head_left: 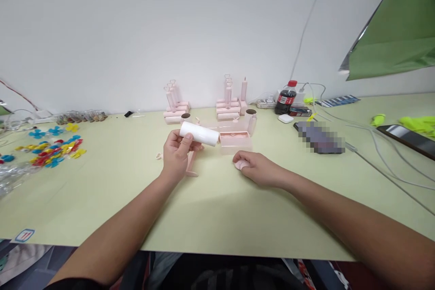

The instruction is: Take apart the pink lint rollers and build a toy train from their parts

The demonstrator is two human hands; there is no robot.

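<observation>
My left hand (176,154) is closed around a white roll (200,133), which lies nearly level with its right end a little lower. Beneath that hand a pink frame-like piece (191,165) rests on the table, partly covered by my fingers. My right hand (258,168) is closed on a small pale pink piece (242,164), low over the tabletop; my fingers hide most of its shape. Between and beyond the hands sits an open pink box (235,141). A small pink heart-ended part (159,156) lies left of my left hand.
Two groups of pink rollers (176,112) (228,111) stand along the wall. A cola bottle (286,97), a blurred phone-like object (319,137) and cables (370,163) are at the right. Colourful plastic pieces (54,152) lie at the left of the table (217,217).
</observation>
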